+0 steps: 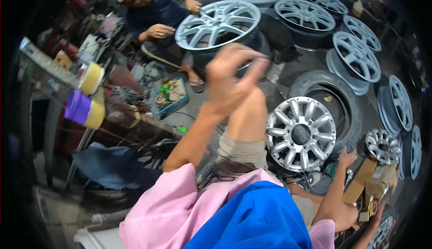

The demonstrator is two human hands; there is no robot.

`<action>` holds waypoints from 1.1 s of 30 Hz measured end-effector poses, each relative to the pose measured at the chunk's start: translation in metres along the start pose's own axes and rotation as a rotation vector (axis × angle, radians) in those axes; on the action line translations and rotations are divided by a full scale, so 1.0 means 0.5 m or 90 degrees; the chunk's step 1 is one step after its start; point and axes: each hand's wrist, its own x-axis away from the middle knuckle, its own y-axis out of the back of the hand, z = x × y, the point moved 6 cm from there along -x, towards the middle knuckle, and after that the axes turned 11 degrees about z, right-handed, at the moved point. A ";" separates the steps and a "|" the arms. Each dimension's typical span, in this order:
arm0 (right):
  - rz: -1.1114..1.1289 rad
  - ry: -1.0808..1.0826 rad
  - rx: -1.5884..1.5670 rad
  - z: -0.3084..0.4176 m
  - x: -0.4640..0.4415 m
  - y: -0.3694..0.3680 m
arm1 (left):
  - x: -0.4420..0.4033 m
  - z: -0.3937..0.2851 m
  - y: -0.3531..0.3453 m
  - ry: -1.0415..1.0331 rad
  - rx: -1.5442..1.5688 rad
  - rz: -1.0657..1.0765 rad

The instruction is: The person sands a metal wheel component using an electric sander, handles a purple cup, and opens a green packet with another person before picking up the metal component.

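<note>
My left hand (234, 78) is raised in front of me over my bent knee, its fingers curled and smeared by motion; whether anything is between them I cannot make out. Low on the right, my right hand (347, 158) reaches down beside the tire (355, 123), fingers apart, with nothing visible in it. Between my legs and that tire, a shiny silver alloy wheel (281, 148) with several thick spokes leans partly over the tire's opening. A smaller silver wheel (382, 146) lies to the right of my right hand.
A person (157, 6) sits opposite, both hands by a grey wheel (218, 24). Several grey wheels (355, 58) line the right side. A blue basket (173, 107), cluttered parts and yellow rolls (92, 78) are on the left. Cardboard (360, 181) and another forearm (375, 226) appear lower right.
</note>
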 end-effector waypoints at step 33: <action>-0.090 0.122 -0.309 0.274 0.010 0.225 | 0.330 0.035 0.780 0.550 -0.567 -0.431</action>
